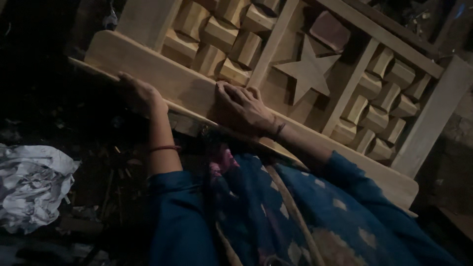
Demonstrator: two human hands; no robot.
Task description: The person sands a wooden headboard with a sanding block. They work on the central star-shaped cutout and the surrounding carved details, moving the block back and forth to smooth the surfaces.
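Note:
A large carved wooden panel (162, 74) lies tilted across the view, with a raised star (308, 69) in its middle and several block-shaped carvings on both sides. My left hand (140, 93) grips the panel's near edge rail, fingers curled over it. Flat on the broad rail, just left of the star, rests my right hand (244, 106), fingers pressed down and close together. Both wrists wear thin bands, and blue sleeves with a patterned scarf fill the lower middle.
Crumpled white paper (32, 182) lies at the lower left on a dark floor strewn with wood scraps (111, 162). The surroundings are dim; another wooden piece (456, 216) shows at the right edge.

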